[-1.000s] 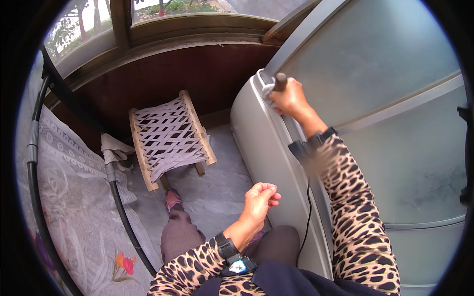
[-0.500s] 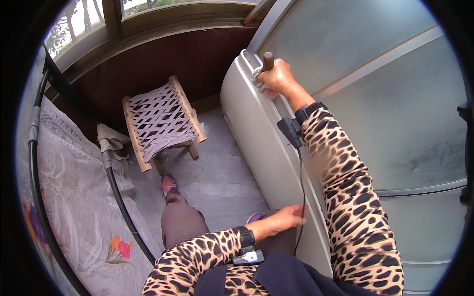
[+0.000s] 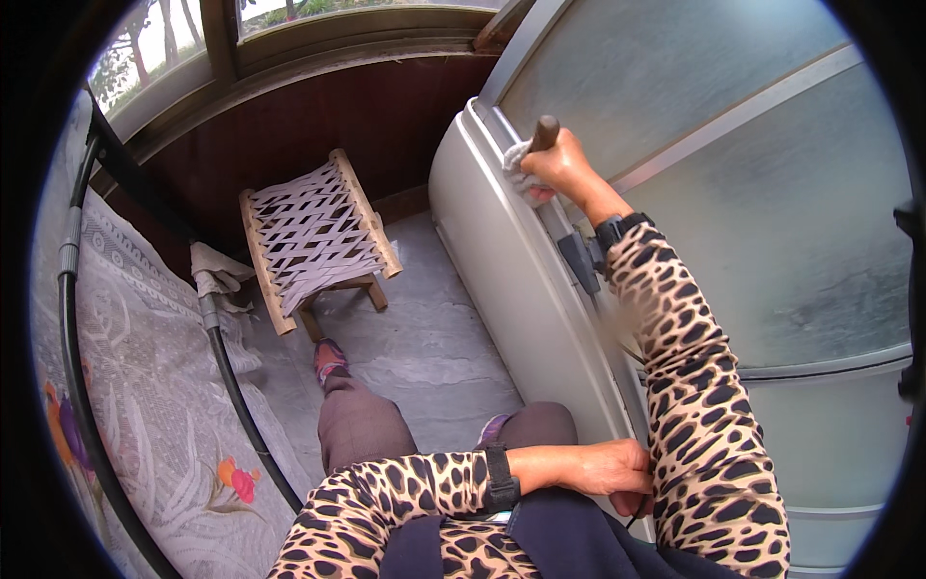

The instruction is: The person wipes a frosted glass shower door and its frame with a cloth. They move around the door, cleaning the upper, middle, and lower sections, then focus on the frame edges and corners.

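My right hand [image 3: 569, 169] is closed around a thick brown handle [image 3: 546, 133], whose end sticks up past the fingers. A crumpled white cloth [image 3: 517, 164] shows under that hand, against the metal track at the foot of the frosted glass panel [image 3: 752, 232]. My left hand [image 3: 608, 468] is closed beside my right forearm, low by the white cabinet's edge. A thin black cable [image 3: 632, 522] comes out under its fingers, which seem to pinch it; the grip itself is partly hidden. A black box-shaped device [image 3: 579, 262] sits by my right wristband.
A tall white rounded cabinet [image 3: 482, 261] runs along the glass. Ahead on the grey floor [image 3: 444, 328] stands a small wooden stool [image 3: 318, 232] with a woven strap seat. At the left are black tubes [image 3: 241, 396] and a white lace cloth [image 3: 164, 376]. Windows line the back.
My left hand has moved right and down and closed beside my right forearm. My right hand, with the handle and cloth, has shifted slightly right and nearer along the track.
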Tool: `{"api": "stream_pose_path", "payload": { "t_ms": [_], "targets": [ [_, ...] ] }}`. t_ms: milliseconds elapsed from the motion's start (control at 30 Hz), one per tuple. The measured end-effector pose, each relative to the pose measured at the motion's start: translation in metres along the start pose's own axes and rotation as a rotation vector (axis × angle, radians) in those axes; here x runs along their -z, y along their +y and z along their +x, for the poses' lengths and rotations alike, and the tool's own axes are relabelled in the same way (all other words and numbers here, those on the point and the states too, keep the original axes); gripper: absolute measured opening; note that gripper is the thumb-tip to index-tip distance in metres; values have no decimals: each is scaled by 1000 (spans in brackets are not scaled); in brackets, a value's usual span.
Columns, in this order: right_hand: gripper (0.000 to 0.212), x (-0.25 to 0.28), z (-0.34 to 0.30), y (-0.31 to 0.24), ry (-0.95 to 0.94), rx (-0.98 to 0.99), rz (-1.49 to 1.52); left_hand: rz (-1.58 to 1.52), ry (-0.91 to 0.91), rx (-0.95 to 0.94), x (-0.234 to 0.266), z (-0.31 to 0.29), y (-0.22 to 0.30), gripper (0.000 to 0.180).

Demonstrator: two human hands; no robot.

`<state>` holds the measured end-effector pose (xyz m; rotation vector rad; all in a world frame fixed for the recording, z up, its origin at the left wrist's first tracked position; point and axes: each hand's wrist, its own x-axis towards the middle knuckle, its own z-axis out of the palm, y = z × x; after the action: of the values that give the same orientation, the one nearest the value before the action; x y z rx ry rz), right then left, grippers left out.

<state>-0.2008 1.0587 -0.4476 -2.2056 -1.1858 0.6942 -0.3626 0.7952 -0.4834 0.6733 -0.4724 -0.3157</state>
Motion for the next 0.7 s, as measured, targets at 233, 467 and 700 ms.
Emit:
{"api": "stream_pose_path", "payload": {
  "t_ms": [233, 467, 700],
  "targets": [
    [15, 17, -81, 51, 67, 25, -124, 417, -163, -9, 7, -21, 7, 30],
    [13, 34, -187, 100, 75, 172, -123, 435, -220, 51, 0, -42, -5, 33],
    [19, 53, -282, 150, 144, 252, -287, 313, -269, 216, -5, -35, -28, 26]
  ]
}}
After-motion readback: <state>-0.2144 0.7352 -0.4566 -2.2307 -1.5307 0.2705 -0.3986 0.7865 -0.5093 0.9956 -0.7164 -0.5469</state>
